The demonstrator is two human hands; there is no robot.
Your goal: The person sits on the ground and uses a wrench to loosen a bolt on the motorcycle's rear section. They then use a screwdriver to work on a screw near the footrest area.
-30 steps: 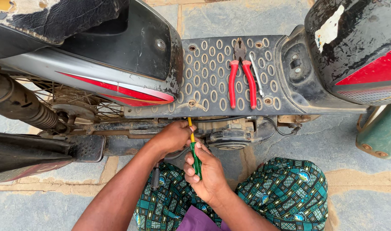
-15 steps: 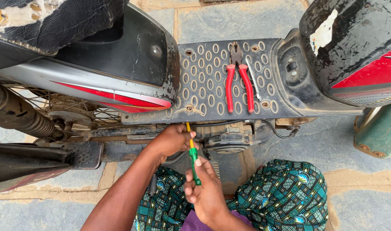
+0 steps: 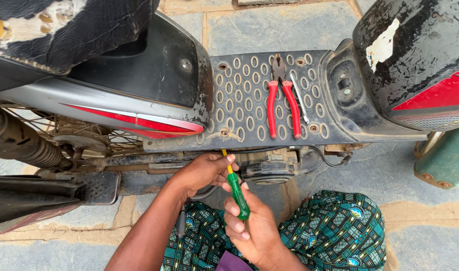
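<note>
- The right hand [image 3: 254, 228], in the lower centre of the frame, has its fingers curled around the green handle of a screwdriver [image 3: 236, 188], gripping it firmly.
- The screwdriver runs from that hand up and to the left; its yellow upper part reaches the underside of the scooter's footboard [image 3: 254, 95], just below the board's lower edge.
- The left hand [image 3: 202, 173], just left of the screwdriver, is closed loosely, its fingertips pinching the yellow part of the tool near the tip.
- The 2 hands touch the same tool, the left one higher in the frame than the right.
- A pair of red-handled pliers [image 3: 282, 100] lies on the perforated grey footboard in the upper centre, handles pointing down the frame.
- A thin metal rod [image 3: 299, 98] lies just right of the pliers, nearly touching the right handle.
- The black seat [image 3: 63, 25] with torn covering fills the upper left; a spoked wheel [image 3: 48, 135] shows at the left edge below the red-striped side panel.
- A green container [image 3: 447, 160] stands at the right edge on the stone-paved ground.
- Green patterned fabric covers the person's knees [image 3: 335, 231] at the bottom.
</note>
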